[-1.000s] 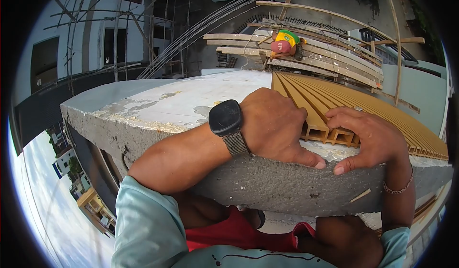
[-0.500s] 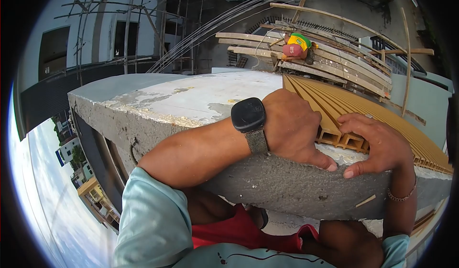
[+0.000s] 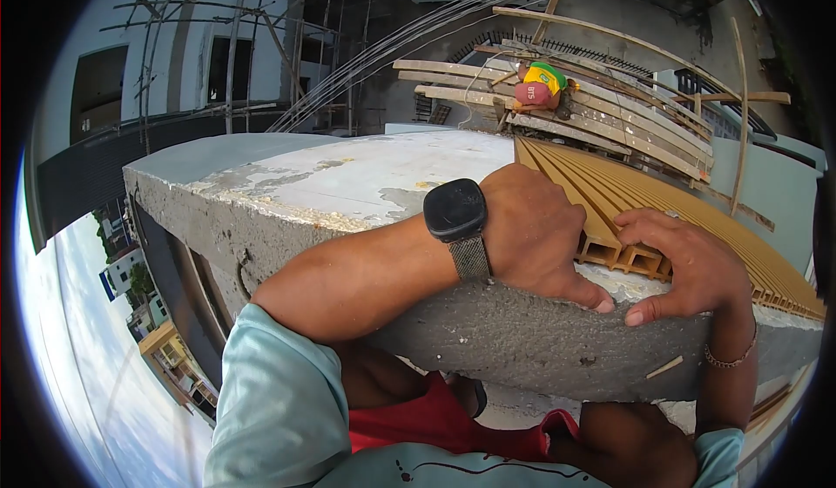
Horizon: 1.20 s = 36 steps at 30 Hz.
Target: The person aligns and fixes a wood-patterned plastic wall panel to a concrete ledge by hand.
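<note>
A yellow-brown fluted panel point(image 3: 649, 194) with hollow square cells at its end lies on top of a rough concrete ledge point(image 3: 331, 179). My left hand point(image 3: 533, 227), with a black watch point(image 3: 455, 210) on the wrist, is curled over the panel's near left corner, thumb pressed on the ledge's edge. My right hand point(image 3: 690, 260), a thin bracelet point(image 3: 728, 354) at its wrist, lies with its fingers on top of the panel's end just to the right, thumb down on the concrete. The two thumbs nearly meet.
Beyond the panel lies a stack of wooden planks point(image 3: 610, 115) with a red, yellow and green bundle point(image 3: 540, 84) on it. Scaffolding poles point(image 3: 218, 53) front a building at the far left. Left of the ledge is a steep drop to streets far below.
The view has shifted a little, so ledge and hands sit further right in the frame. Both hands keep the same hold on the panel's end.
</note>
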Motion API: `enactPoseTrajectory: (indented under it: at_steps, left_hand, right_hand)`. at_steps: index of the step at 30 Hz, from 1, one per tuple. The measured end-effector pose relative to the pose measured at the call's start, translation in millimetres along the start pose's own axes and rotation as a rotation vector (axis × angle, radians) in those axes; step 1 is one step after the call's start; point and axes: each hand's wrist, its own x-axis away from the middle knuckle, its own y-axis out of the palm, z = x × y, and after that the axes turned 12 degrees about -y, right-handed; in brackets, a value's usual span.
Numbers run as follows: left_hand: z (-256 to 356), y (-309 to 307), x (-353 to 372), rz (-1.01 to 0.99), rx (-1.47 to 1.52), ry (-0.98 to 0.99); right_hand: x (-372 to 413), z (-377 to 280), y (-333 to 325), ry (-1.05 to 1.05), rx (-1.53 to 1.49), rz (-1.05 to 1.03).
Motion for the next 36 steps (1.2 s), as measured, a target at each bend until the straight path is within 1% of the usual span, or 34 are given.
enactPoseTrajectory:
  at_steps: [6,8,10,12,13,14,15,16,17,19,21,22,24,31,34,36]
  left_hand:
    - [2,1,1,0.013,0.014,-0.043]
    - [2,6,0,0.048,0.017,-0.01]
    - [4,7,-2,0.049,0.036,-0.001]
    - [5,3,-1,-0.012,0.041,0.001]
    - [4,5,-3,0.013,0.038,-0.032]
    - [2,10,-6,0.042,0.046,0.004]
    - [1,13,-8,0.066,0.054,0.045]
    - [1,15,-11,0.081,0.05,0.034]
    - [1,16,-13,0.055,0.06,0.033]
    - [0,18,-14,0.03,0.057,0.031]
    - [-2,19,-14,0.101,0.077,0.047]
    - [-1,17,-15,0.104,0.063,0.049]
    - [0,13,-13,0.046,0.029,0.013]
    - [-2,12,-13,0.067,-0.016,0.009]
    - [-4,14,-13,0.094,0.017,0.029]
    - [-2,11,-10,0.07,0.032,0.021]
  right_hand:
    - [3,-3,-1,0.027,0.001,-0.008]
    - [2,-1,0,0.015,-0.024,0.015]
    - [5,8,0,-0.024,-0.085,0.023]
    - [4,15,1,-0.086,-0.092,0.0]
    - [5,17,1,-0.049,-0.098,0.001]
    - [5,18,1,-0.003,-0.104,0.005]
    - [5,18,1,-0.024,-0.089,0.001]
    - [5,17,2,0.013,-0.107,0.004]
    - [4,17,2,0.05,-0.128,0.011]
    - [3,17,2,0.029,-0.119,0.012]
    - [3,17,2,0.018,-0.11,0.02]
    - [3,17,2,0.017,-0.121,0.023]
    - [1,18,3,0.013,-0.129,0.035]
    - [-1,17,4,0.004,-0.126,0.034]
    - [-2,14,5,0.004,-0.137,0.033]
    - [-2,14,5,0.001,-0.144,0.036]
